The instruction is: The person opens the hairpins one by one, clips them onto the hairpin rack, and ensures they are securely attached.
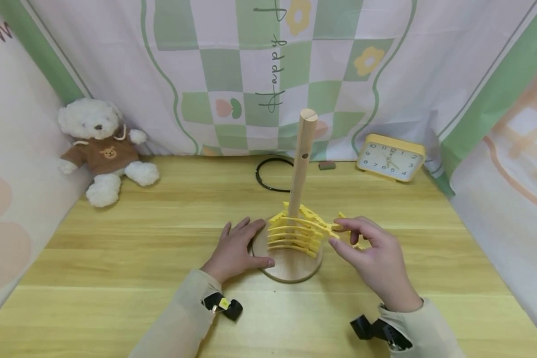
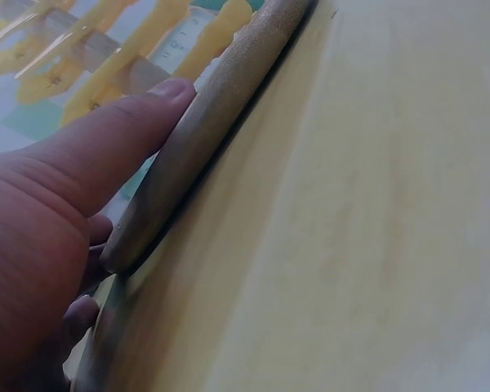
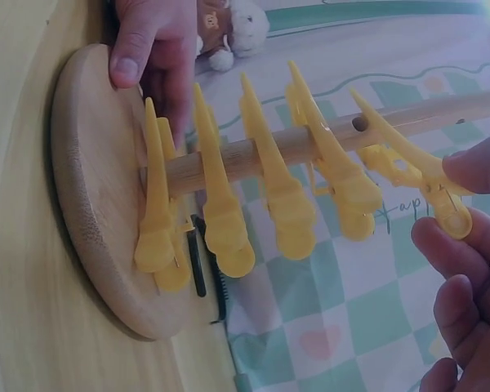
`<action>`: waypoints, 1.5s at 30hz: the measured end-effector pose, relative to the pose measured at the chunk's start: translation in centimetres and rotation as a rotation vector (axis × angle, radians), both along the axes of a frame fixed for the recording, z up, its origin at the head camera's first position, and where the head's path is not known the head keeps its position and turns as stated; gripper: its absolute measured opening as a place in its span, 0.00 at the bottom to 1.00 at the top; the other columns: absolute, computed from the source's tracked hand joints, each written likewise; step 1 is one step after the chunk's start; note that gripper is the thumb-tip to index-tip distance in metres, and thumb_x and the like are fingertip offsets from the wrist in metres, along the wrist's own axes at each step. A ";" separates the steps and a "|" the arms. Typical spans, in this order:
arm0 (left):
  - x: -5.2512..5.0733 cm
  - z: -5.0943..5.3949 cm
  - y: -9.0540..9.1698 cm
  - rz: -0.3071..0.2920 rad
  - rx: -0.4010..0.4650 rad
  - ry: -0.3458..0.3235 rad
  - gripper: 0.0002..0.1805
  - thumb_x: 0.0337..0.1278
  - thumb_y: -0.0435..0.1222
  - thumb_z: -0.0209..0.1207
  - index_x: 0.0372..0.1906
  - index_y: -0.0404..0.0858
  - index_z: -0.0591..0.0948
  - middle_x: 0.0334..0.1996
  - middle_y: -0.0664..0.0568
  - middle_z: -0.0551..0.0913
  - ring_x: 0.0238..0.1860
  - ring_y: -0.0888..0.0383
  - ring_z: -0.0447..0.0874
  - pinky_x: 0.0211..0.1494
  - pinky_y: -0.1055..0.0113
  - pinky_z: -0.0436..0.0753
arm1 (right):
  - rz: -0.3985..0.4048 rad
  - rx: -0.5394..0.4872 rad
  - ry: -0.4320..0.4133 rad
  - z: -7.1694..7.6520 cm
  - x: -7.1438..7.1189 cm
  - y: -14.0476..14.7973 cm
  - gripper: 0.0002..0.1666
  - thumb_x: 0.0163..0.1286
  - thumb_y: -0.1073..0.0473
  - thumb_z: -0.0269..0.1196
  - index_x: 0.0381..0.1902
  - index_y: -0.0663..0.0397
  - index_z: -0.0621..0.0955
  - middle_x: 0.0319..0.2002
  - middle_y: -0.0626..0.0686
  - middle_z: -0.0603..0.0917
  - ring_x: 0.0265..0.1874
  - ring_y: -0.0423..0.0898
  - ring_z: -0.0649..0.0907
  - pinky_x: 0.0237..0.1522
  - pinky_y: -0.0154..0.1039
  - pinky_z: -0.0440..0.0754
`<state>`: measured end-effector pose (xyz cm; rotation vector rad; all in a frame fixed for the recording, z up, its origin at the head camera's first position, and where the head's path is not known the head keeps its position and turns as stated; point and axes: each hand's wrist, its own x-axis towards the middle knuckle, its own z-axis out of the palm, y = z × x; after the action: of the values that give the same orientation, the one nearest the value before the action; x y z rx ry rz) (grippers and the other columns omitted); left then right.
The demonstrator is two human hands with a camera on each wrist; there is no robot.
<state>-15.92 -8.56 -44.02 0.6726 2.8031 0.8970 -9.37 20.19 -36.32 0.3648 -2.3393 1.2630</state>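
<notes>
A wooden post [image 1: 302, 164] stands upright on a round wooden base [image 1: 291, 268]. Several yellow hair clips [image 3: 219, 220] sit one above another along its lower part, jaws around the post. Between thumb and fingertips, my right hand [image 1: 380, 263] pinches the handle end of the topmost clip [image 3: 416, 163], whose parted jaws straddle the post near a dark hole. My left hand [image 1: 234, 251] holds the base at its left edge, thumb [image 2: 118, 135] on the rim and the other fingers spread around the far side.
More yellow pieces [image 1: 359, 247] show partly behind the right hand. Farther back lie a black cord loop [image 1: 268, 188] and a small grey-green block [image 1: 327, 165]. A yellow clock [image 1: 390, 158] stands back right; a white plush bear [image 1: 107, 149] sits back left. Printed curtains [image 1: 268, 74] border the table.
</notes>
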 end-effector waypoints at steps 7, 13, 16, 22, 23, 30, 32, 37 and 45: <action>0.0 0.0 0.1 0.001 -0.014 0.008 0.55 0.45 0.63 0.71 0.78 0.47 0.63 0.75 0.55 0.64 0.79 0.50 0.50 0.78 0.42 0.37 | 0.039 -0.022 -0.038 0.2 -0.7 0.2 0.17 0.57 0.70 0.74 0.44 0.51 0.88 0.36 0.50 0.85 0.33 0.40 0.75 0.15 0.34 0.64; 0.0 0.0 0.2 -0.014 -0.027 0.014 0.55 0.47 0.64 0.70 0.78 0.45 0.62 0.76 0.54 0.64 0.79 0.49 0.50 0.78 0.40 0.39 | 0.064 -0.031 -0.053 0.2 -1.2 -0.2 0.16 0.59 0.69 0.74 0.45 0.52 0.88 0.37 0.51 0.86 0.34 0.41 0.76 0.25 0.32 0.70; 0.0 0.0 0.1 -0.015 -0.020 0.018 0.55 0.47 0.63 0.70 0.78 0.45 0.62 0.75 0.54 0.64 0.78 0.48 0.51 0.78 0.39 0.39 | 0.075 -0.030 -0.060 0.2 -1.4 -0.4 0.16 0.59 0.69 0.74 0.45 0.52 0.88 0.37 0.52 0.85 0.34 0.41 0.76 0.21 0.33 0.68; 0.0 0.0 0.1 -0.017 -0.020 0.022 0.55 0.47 0.63 0.70 0.78 0.46 0.62 0.76 0.54 0.64 0.78 0.48 0.51 0.77 0.39 0.39 | 0.074 -0.017 -0.090 0.1 -1.8 -0.6 0.16 0.59 0.68 0.74 0.45 0.51 0.88 0.37 0.47 0.84 0.33 0.42 0.76 0.16 0.36 0.64; 0.0 -0.1 0.1 -0.016 -0.024 0.021 0.55 0.47 0.63 0.69 0.78 0.46 0.61 0.76 0.55 0.64 0.78 0.48 0.51 0.77 0.39 0.39 | 0.078 -0.010 -0.084 0.1 -1.9 -0.6 0.17 0.58 0.68 0.74 0.46 0.51 0.88 0.37 0.46 0.84 0.33 0.42 0.76 0.16 0.36 0.64; 0.1 0.0 0.1 -0.021 -0.033 0.024 0.55 0.48 0.63 0.69 0.78 0.47 0.61 0.76 0.55 0.63 0.79 0.48 0.51 0.77 0.39 0.39 | 0.095 0.065 -0.034 0.4 -2.6 -0.4 0.19 0.58 0.67 0.75 0.47 0.49 0.88 0.38 0.45 0.86 0.34 0.39 0.76 0.17 0.34 0.63; 0.1 0.1 0.1 -0.023 -0.030 0.027 0.54 0.48 0.63 0.69 0.78 0.46 0.62 0.76 0.54 0.64 0.78 0.48 0.51 0.77 0.38 0.39 | 0.104 0.071 -0.042 0.5 -2.7 -0.4 0.18 0.58 0.67 0.75 0.47 0.48 0.88 0.39 0.46 0.86 0.34 0.39 0.77 0.18 0.34 0.64; 0.1 0.2 0.1 -0.024 -0.033 0.023 0.54 0.48 0.63 0.69 0.78 0.45 0.62 0.76 0.54 0.64 0.78 0.48 0.51 0.77 0.38 0.39 | 0.116 0.076 -0.069 0.6 -2.9 -0.5 0.17 0.60 0.65 0.74 0.48 0.49 0.88 0.39 0.47 0.87 0.36 0.39 0.78 0.25 0.33 0.68; 0.1 0.3 0.2 -0.021 -0.037 0.024 0.54 0.48 0.63 0.70 0.78 0.47 0.62 0.76 0.54 0.64 0.78 0.48 0.51 0.77 0.39 0.39 | 0.126 0.080 -0.094 0.6 -3.3 -0.2 0.18 0.62 0.64 0.73 0.50 0.47 0.87 0.39 0.44 0.87 0.35 0.40 0.78 0.20 0.35 0.66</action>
<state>-15.79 -8.36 -43.76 0.7108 2.8210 0.8365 -12.64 19.98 -35.69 0.4958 -2.4863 1.2712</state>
